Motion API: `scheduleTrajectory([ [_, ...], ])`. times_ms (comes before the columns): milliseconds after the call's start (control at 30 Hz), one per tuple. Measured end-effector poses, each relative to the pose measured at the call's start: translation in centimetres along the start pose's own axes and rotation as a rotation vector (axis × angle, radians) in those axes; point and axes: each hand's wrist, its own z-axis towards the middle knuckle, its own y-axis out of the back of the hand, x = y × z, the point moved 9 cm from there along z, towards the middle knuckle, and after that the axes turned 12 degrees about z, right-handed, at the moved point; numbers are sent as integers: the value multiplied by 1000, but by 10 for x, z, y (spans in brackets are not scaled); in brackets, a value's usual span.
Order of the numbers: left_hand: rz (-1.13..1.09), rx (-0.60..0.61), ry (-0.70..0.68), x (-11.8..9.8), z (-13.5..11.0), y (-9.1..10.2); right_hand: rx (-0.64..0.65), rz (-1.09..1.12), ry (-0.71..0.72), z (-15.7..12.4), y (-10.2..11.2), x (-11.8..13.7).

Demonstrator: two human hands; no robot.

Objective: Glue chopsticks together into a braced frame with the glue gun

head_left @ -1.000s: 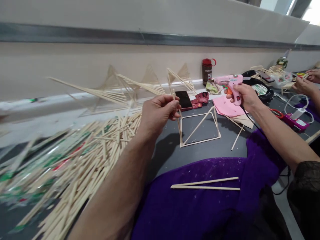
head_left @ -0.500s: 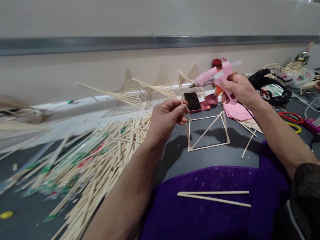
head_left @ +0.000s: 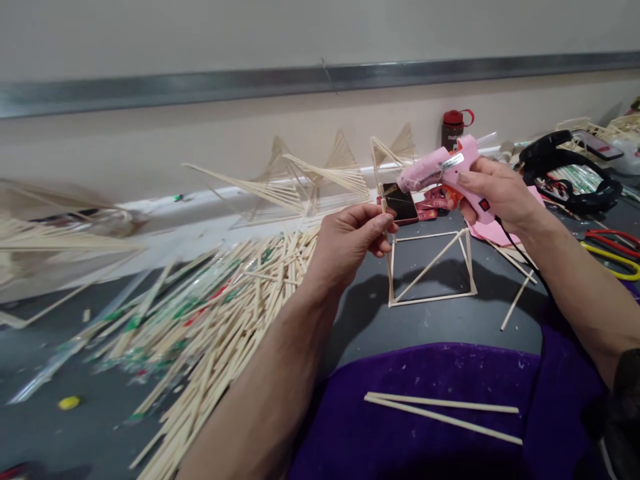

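My left hand (head_left: 350, 243) pinches a thin upright wooden stick (head_left: 388, 257) that stands at the near left corner of a small stick frame (head_left: 434, 270) on the grey table (head_left: 450, 320). A pink glue gun (head_left: 450, 172) is gripped in my right hand (head_left: 500, 193), its nozzle pointing left toward the top of the held stick, close above my left fingers. Two loose sticks (head_left: 443, 410) lie on the purple cloth (head_left: 425, 427) over my lap.
A big heap of wooden sticks (head_left: 200, 327) covers the table on the left. Fan-shaped stick models (head_left: 310, 177) stand along the wall. A dark phone (head_left: 400, 202), a red-capped bottle (head_left: 453, 130), pink paper (head_left: 495, 233), black headphones (head_left: 570, 177) and scissors (head_left: 613, 250) lie on the right.
My right hand has brought the glue gun leftward, from the right side to just above the stick top. My left hand has kept its pinch on the stick. The view has swung left.
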Motion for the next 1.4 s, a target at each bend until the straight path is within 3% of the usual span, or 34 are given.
scheduleTrajectory([
  [367, -7, 5, 2, 0, 0, 0, 23, -12, 16, -1, -1, -2],
  [733, -41, 19, -23, 1, 1, 0, 193, -6, 75, 2, -10, -3],
  [1400, -11, 8, 0, 3, 1, 2, 162, -38, 75, 2, -5, -5],
])
